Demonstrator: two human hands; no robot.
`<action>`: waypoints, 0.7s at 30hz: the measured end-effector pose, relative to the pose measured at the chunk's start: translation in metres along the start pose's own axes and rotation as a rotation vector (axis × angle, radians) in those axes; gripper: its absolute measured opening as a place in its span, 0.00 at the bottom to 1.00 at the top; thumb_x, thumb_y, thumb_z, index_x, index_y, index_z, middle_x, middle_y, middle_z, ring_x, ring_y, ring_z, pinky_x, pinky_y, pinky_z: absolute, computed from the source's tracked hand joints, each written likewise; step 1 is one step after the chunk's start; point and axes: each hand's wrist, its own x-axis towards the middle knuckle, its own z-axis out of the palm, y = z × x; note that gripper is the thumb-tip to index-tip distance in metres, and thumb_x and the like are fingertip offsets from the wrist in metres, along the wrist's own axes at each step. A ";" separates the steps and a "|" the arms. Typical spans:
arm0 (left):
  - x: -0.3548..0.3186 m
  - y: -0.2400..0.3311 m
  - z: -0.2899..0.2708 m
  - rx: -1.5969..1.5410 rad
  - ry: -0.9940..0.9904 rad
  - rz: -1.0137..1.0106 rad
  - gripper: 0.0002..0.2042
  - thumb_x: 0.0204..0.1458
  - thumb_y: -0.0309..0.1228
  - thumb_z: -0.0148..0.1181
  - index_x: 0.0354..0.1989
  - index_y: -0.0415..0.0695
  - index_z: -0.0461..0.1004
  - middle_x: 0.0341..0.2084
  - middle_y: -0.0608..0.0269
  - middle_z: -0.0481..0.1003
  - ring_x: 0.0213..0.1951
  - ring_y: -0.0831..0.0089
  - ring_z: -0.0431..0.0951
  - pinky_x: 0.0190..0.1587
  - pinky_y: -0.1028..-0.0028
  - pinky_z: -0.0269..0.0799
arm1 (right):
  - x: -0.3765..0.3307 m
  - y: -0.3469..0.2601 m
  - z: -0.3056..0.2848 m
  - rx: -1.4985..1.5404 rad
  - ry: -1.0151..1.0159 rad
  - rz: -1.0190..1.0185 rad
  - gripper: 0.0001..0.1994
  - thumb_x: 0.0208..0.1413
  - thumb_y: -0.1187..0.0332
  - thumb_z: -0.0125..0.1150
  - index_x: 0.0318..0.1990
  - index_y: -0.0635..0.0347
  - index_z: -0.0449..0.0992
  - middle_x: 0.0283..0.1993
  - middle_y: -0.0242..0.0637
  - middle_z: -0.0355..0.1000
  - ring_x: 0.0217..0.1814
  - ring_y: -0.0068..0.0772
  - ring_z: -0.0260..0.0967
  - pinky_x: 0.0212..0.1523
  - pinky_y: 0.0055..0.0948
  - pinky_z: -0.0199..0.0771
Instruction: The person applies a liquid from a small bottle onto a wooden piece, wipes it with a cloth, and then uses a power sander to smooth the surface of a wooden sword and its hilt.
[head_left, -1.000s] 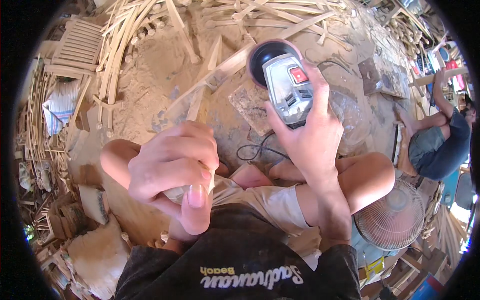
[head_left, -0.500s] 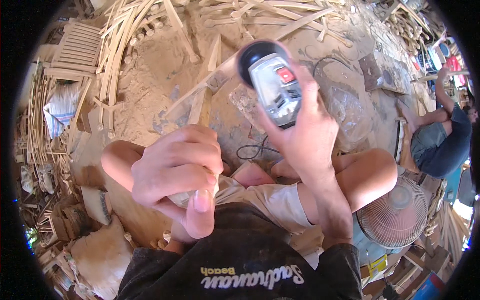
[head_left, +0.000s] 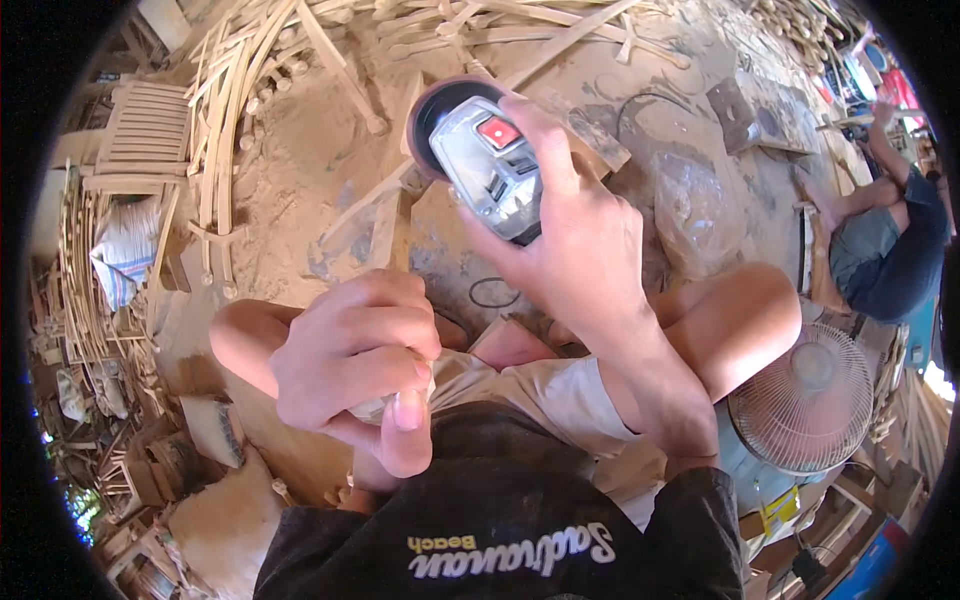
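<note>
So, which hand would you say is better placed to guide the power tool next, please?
Probably the right hand: it grips the silver power tool, thumb and fingers along opposite sides. The left hand is closed around a pale wooden piece, so it seems better suited to steadying that.

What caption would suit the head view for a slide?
Right hand holding a silver power tool, left hand gripping a wooden piece.
</note>
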 end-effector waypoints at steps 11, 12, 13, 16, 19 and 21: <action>-0.006 0.019 -0.013 0.277 0.484 -0.191 0.13 0.56 0.27 0.66 0.40 0.42 0.65 0.35 0.57 0.70 0.30 0.68 0.73 0.34 0.64 0.75 | 0.013 0.025 -0.024 0.084 0.306 0.050 0.38 0.53 0.62 0.82 0.70 0.51 0.66 0.54 0.54 0.82 0.52 0.60 0.84 0.50 0.48 0.86; -0.010 0.027 -0.019 0.436 0.490 -0.272 0.14 0.57 0.25 0.66 0.46 0.43 0.67 0.42 0.55 0.70 0.41 0.66 0.75 0.44 0.63 0.77 | 0.014 0.026 -0.024 0.079 0.321 0.025 0.38 0.53 0.63 0.81 0.70 0.51 0.66 0.53 0.54 0.82 0.51 0.62 0.84 0.50 0.49 0.86; -0.015 0.027 -0.025 0.491 0.576 -0.338 0.14 0.58 0.25 0.65 0.48 0.42 0.67 0.44 0.55 0.70 0.46 0.66 0.74 0.47 0.62 0.77 | 0.014 0.027 -0.022 0.100 0.331 0.016 0.38 0.54 0.63 0.81 0.70 0.51 0.66 0.55 0.54 0.82 0.54 0.62 0.83 0.52 0.49 0.85; -0.037 0.032 -0.044 0.454 0.811 -0.591 0.21 0.61 0.26 0.65 0.62 0.40 0.69 0.57 0.53 0.70 0.64 0.63 0.69 0.60 0.59 0.75 | 0.011 0.028 -0.020 0.141 0.291 0.073 0.38 0.54 0.64 0.82 0.70 0.55 0.66 0.58 0.53 0.81 0.60 0.56 0.82 0.59 0.47 0.81; -0.067 0.036 -0.066 0.053 1.113 -0.870 0.23 0.61 0.29 0.66 0.64 0.37 0.71 0.63 0.52 0.70 0.64 0.63 0.72 0.60 0.62 0.75 | 0.007 0.031 -0.019 0.159 0.273 0.117 0.38 0.55 0.63 0.82 0.70 0.57 0.67 0.58 0.52 0.80 0.61 0.50 0.81 0.62 0.44 0.79; -0.081 0.046 -0.101 0.088 0.850 -1.209 0.22 0.62 0.31 0.68 0.63 0.37 0.73 0.61 0.51 0.74 0.61 0.65 0.74 0.60 0.66 0.75 | 0.005 0.033 -0.018 0.144 0.263 0.118 0.37 0.55 0.63 0.82 0.70 0.57 0.68 0.58 0.52 0.80 0.60 0.49 0.82 0.62 0.43 0.79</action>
